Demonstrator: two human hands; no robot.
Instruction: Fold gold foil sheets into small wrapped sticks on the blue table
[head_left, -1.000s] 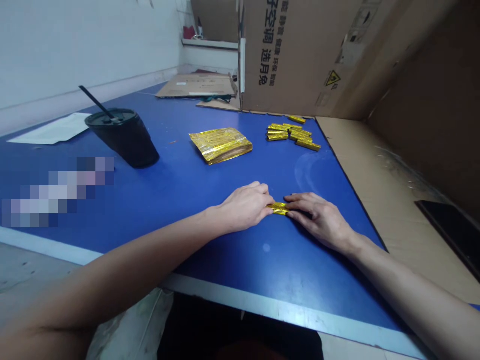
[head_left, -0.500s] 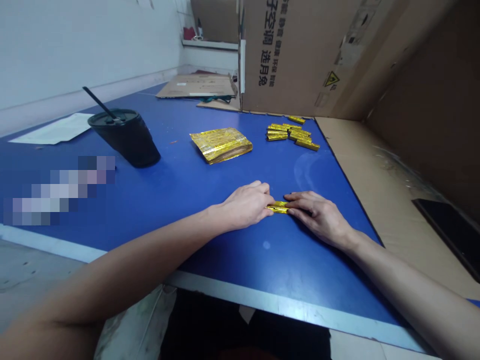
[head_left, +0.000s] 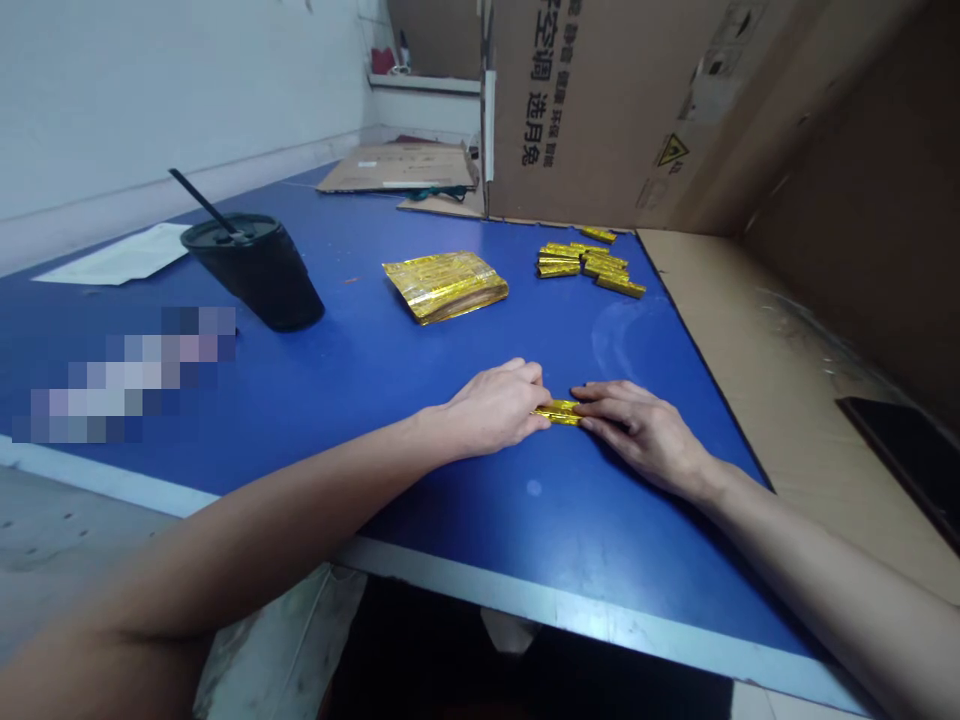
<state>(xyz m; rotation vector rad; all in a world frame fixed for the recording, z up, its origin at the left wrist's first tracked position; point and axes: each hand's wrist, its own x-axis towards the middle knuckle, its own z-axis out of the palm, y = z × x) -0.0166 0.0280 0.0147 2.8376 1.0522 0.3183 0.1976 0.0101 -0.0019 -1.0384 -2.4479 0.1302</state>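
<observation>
The fingers [head_left: 596, 408] of the right hand [head_left: 645, 430] are clamping the right end of a small gold strip [head_left: 561, 412], the thumb pressing on the near side. The left hand [head_left: 499, 408] is pinching the left end between curled fingers and thumb, so only the strip's middle is showing. The strip is lying low against the blue tabletop [head_left: 450, 510], nearer the right edge than the left and set in from the pale near edge. In handling it well, the person should be keeping both pinches level and equally firm, pressing along the whole length and holding the long sides parallel, since uneven pressure would probably be skewing or creasing the foil.

Beyond the hands, a flat gold packet [head_left: 448, 285] is resting towards the far edge, and a loose cluster of gold bundles [head_left: 604, 263] is sitting near the far right corner, beside the cardboard. A dark cup [head_left: 262, 275] with a straw [head_left: 199, 200] is standing towards the left.

Compared with half a second ago, the hands are keeping the same grip and place. The dark slit then running along the strip is now looking thinner, and the whole view is sitting slightly differently, apparently from head movement.
</observation>
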